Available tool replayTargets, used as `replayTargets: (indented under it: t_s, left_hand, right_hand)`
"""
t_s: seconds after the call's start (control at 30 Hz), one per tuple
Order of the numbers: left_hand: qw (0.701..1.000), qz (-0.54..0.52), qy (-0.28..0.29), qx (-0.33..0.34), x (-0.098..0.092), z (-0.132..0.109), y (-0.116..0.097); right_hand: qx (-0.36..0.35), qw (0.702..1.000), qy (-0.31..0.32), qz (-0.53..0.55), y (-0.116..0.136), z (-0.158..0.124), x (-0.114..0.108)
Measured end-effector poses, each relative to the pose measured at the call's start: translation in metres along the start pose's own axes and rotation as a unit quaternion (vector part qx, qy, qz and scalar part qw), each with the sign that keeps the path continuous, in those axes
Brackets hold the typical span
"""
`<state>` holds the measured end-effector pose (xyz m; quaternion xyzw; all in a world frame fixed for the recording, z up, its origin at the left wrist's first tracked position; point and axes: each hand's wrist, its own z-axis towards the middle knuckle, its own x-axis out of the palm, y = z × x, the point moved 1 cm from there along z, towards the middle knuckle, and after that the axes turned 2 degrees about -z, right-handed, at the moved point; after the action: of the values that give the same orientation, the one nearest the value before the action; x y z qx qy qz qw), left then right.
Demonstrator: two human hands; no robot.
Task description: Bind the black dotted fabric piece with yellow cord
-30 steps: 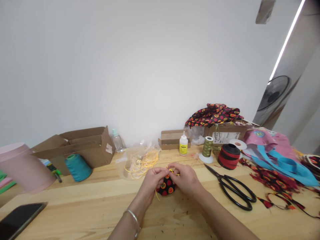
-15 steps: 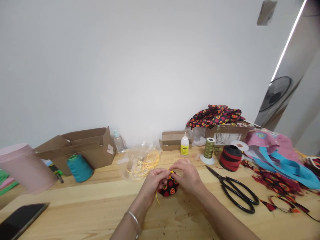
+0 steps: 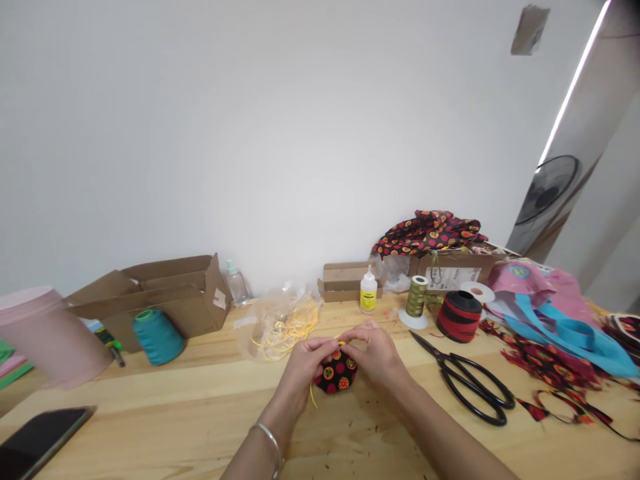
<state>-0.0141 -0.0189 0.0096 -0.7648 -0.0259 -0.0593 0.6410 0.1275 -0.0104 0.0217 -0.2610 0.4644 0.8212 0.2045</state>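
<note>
Pinching yellow cord [image 3: 342,343] with left hand [image 3: 303,367] and right hand [image 3: 378,353] close together, at twelve o'clock on dark patterned fabric [image 3: 338,375], at six in view; probably best tensioning evenly, keeping loose tail [image 3: 313,399] free.

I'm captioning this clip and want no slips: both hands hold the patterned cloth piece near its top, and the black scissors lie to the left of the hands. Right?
Not quite: the black scissors lie to the right of the hands, as the head view shows. Left hand and right hand do hold the patterned cloth piece near its top.
</note>
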Motion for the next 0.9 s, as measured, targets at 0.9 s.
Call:
replayTargets:
  t_s: [0.9]
  left_hand:
    - [0.994, -0.056, -0.049, 0.082, 0.0036, 0.0068, 0.0050]
  right_hand:
    - [-0.023, 0.998, -0.003, -0.060, 0.0044, -0.0012, -0.0023]
